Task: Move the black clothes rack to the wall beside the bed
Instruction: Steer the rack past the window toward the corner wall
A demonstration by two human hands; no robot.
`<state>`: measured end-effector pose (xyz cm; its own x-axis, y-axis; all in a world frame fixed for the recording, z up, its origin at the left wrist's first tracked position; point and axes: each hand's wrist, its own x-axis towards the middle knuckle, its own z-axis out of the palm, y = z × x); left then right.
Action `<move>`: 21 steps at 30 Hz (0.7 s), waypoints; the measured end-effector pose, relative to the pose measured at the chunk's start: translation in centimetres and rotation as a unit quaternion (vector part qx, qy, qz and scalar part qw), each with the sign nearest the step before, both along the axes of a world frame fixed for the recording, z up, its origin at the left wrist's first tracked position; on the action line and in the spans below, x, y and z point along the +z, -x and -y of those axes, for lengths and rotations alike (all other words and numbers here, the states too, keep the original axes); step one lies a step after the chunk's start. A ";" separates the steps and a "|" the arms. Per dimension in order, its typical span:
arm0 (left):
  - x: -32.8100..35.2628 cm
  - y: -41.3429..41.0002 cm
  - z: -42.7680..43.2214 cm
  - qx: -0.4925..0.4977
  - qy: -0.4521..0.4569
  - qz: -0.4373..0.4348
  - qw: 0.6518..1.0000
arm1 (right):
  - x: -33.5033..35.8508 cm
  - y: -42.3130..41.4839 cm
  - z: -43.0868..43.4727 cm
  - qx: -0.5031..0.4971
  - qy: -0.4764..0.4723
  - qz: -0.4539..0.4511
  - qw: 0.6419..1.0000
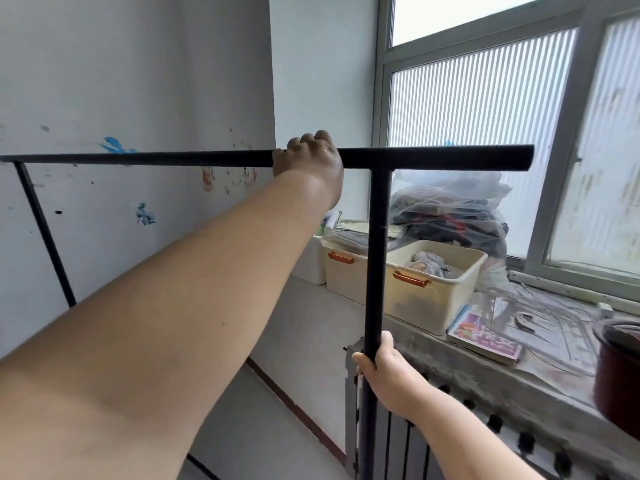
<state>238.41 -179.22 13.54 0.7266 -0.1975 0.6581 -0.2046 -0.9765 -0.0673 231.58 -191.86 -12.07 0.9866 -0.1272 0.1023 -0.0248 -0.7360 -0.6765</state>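
Radiator [401, 445] and storage bins [440, 292] stand just beyond black clothes rack [377, 254].

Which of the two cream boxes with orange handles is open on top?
The nearer box, right of the rack post: cloth lies inside. The farther box is covered.

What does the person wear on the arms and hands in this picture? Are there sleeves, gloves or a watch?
Nothing worn is visible. No sleeve shows anywhere up to the picture's edge. The left hand and the right hand have no gloves, and neither wrist carries a watch or band. No ring shows.
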 end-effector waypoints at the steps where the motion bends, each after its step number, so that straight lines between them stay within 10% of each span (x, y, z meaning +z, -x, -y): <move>1: 0.1 -0.5 0.3 0.005 -0.004 0.002 1.000 | 0.0 -0.7 0.3 0.001 -0.003 0.005 1.000; 21: -0.5 -16.2 -2.1 0.035 -0.033 0.080 0.996 | 0.9 -16.8 -2.3 -0.054 -0.016 -0.005 0.998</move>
